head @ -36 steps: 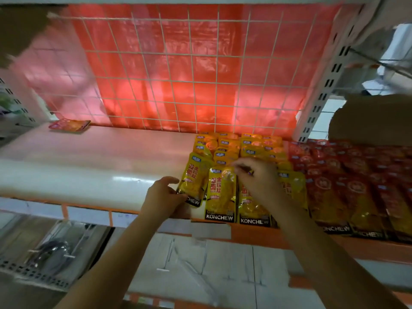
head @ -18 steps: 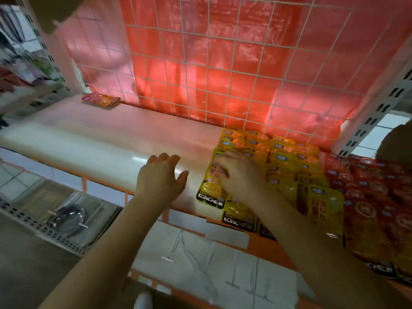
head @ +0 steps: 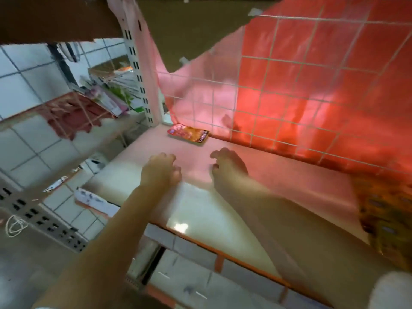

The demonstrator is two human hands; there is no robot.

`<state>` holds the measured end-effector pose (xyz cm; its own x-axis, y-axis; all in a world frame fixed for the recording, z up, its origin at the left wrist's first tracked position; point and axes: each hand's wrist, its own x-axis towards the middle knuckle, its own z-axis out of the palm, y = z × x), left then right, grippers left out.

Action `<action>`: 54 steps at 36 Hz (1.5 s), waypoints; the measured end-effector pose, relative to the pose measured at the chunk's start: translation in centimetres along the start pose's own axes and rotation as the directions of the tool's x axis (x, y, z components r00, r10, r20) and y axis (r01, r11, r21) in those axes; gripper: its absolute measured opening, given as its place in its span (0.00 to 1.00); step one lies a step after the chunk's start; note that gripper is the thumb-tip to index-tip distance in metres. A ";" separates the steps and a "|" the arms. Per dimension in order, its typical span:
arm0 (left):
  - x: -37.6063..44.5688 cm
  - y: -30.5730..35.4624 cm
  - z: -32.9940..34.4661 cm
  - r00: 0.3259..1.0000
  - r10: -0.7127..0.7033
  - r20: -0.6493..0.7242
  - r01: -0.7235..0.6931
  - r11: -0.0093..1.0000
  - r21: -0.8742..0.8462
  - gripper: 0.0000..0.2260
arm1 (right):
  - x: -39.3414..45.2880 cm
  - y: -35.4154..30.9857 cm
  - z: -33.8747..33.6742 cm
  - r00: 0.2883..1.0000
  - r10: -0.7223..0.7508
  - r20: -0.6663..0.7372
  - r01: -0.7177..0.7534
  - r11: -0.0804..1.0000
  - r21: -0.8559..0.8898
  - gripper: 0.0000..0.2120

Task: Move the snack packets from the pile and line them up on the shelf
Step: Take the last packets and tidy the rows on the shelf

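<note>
One red packet (head: 188,136) lies at twelve o'clock by the grid (head: 312,85); left hand (head: 161,170) and right hand (head: 229,168) hover loosely curled, empty, over bare shelf (head: 200,208); blurred packets (head: 388,210) at three.

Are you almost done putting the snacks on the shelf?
Not yet. Some yellow packets lie at the right edge, too blurred to tell if they are lined up. Nothing is in hand: the left hand and right hand both hold nothing and reach over the bare shelf. One red packet lies alone at the back by the wire grid. Most of the shelf is unfilled.
</note>
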<state>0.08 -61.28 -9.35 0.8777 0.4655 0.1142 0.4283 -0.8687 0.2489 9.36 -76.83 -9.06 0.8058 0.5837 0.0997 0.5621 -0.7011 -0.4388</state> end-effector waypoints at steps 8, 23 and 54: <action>5.1 -4.6 -0.2 1.000 0.026 -0.007 -0.026 0.997 0.078 0.11 | 9.5 -3.5 3.2 0.995 -0.069 -0.073 0.051 0.973 -0.224 0.22; 6.1 -3.0 1.0 0.999 -0.025 0.047 0.040 0.939 -0.341 0.19 | 5.0 -1.6 3.9 0.978 -0.057 0.202 0.107 0.963 -0.246 0.23; -14.5 33.2 1.7 0.960 0.280 0.012 -0.039 0.175 -0.984 0.10 | -24.8 20.1 -17.2 0.934 0.254 -0.250 -0.067 0.815 0.575 0.08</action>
<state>1.95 -97.16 -4.40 0.9650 0.2014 0.1679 -0.1707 -0.0037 0.9853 3.89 -112.46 -4.97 0.9422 0.2650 0.2052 0.2968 -0.3752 -0.8781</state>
